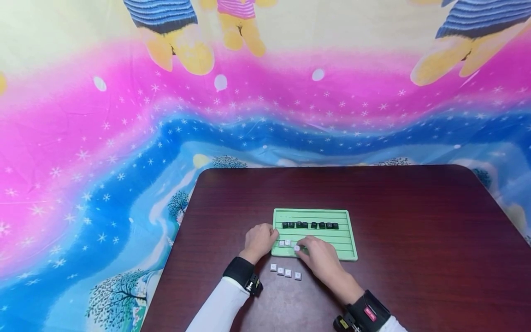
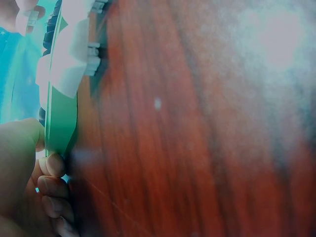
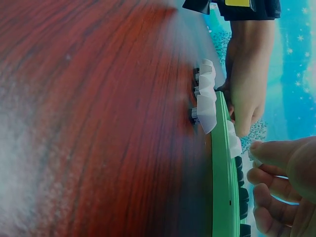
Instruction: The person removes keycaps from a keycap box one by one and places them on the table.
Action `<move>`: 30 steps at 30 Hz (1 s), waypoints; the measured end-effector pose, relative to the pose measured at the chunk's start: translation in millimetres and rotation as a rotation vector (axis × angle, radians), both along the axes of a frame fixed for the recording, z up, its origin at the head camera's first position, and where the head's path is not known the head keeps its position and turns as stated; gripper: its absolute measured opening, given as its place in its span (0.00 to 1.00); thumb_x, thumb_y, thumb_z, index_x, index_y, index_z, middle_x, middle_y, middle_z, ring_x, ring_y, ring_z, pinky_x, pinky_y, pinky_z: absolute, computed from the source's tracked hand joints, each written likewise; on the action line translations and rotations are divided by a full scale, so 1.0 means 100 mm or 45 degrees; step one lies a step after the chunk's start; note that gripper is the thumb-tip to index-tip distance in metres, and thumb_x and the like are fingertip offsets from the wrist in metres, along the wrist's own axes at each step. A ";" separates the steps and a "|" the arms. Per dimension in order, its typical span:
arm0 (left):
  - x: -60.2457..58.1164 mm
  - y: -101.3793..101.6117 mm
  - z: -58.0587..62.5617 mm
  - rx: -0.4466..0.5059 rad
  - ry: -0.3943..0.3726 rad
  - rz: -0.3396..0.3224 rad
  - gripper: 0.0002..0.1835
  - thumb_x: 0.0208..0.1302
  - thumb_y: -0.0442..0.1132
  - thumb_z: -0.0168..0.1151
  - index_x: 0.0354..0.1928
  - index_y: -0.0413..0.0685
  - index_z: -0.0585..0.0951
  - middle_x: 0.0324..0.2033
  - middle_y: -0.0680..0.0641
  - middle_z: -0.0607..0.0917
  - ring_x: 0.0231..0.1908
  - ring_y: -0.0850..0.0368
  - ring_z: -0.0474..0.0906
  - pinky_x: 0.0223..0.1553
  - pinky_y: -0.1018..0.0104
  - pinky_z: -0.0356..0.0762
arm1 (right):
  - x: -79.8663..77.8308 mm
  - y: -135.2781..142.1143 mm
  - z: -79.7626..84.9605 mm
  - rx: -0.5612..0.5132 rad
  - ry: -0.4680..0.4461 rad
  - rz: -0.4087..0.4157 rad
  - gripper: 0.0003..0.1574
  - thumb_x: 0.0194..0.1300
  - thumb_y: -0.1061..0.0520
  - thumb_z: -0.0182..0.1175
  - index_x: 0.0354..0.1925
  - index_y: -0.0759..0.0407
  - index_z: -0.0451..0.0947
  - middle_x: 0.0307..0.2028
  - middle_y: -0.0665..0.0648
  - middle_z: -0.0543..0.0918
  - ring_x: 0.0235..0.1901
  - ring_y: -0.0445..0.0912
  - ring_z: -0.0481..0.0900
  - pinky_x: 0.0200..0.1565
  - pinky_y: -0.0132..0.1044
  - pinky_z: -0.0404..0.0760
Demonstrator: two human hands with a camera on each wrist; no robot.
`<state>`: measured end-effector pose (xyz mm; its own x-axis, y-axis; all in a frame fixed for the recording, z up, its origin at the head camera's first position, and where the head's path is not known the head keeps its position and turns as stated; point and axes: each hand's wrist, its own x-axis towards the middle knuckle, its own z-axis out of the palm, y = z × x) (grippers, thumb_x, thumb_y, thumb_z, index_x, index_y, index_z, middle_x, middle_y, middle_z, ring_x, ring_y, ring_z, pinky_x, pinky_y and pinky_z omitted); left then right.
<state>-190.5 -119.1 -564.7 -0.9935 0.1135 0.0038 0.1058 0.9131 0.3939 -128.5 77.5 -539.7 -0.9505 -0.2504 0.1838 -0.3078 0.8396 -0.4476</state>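
Observation:
A light green ridged tray lies on the table. My left hand grips its left edge; in the left wrist view, the thumb is over the rim of the tray and the curled fingers are at its side and underneath. Over the tray's near part, my right hand pinches a white keycap between thumb and fingertips. Two white keycaps sit to its left in the near row. A row of several black keycaps stands farther back in the tray.
Several loose white keycaps lie on the dark red-brown table just in front of the tray. Behind the table hangs a colourful printed cloth. Each wrist wears a black strap with a small camera.

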 end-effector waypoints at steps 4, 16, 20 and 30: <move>0.00 0.00 0.00 -0.003 0.003 -0.001 0.24 0.67 0.46 0.52 0.13 0.56 0.58 0.12 0.57 0.56 0.14 0.61 0.53 0.19 0.67 0.52 | 0.02 0.01 0.00 0.003 -0.011 -0.009 0.10 0.58 0.50 0.73 0.39 0.50 0.87 0.37 0.48 0.88 0.35 0.44 0.86 0.35 0.40 0.82; 0.00 0.01 -0.02 -0.004 0.019 0.008 0.24 0.67 0.46 0.52 0.13 0.56 0.58 0.12 0.57 0.55 0.14 0.61 0.53 0.19 0.67 0.52 | 0.06 0.03 0.03 0.000 -0.025 -0.020 0.10 0.57 0.50 0.74 0.37 0.50 0.87 0.33 0.47 0.86 0.32 0.41 0.84 0.33 0.38 0.80; 0.00 0.00 -0.03 0.002 0.032 0.004 0.24 0.67 0.45 0.52 0.13 0.56 0.57 0.12 0.58 0.54 0.14 0.61 0.52 0.19 0.67 0.51 | 0.07 0.04 0.03 0.000 -0.028 -0.022 0.09 0.58 0.50 0.73 0.37 0.49 0.87 0.34 0.47 0.87 0.32 0.41 0.84 0.33 0.38 0.80; 0.01 0.01 -0.01 0.003 0.028 0.000 0.24 0.66 0.45 0.52 0.13 0.57 0.57 0.12 0.58 0.54 0.14 0.62 0.50 0.19 0.67 0.50 | 0.12 0.08 0.04 0.003 -0.042 -0.027 0.09 0.59 0.49 0.72 0.38 0.50 0.87 0.36 0.47 0.87 0.35 0.42 0.86 0.35 0.40 0.82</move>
<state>-190.0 -118.4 -566.1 -0.9932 0.1137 0.0255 0.1145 0.9120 0.3939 -116.3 85.8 -535.6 -0.9612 -0.2304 0.1514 -0.2747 0.8470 -0.4551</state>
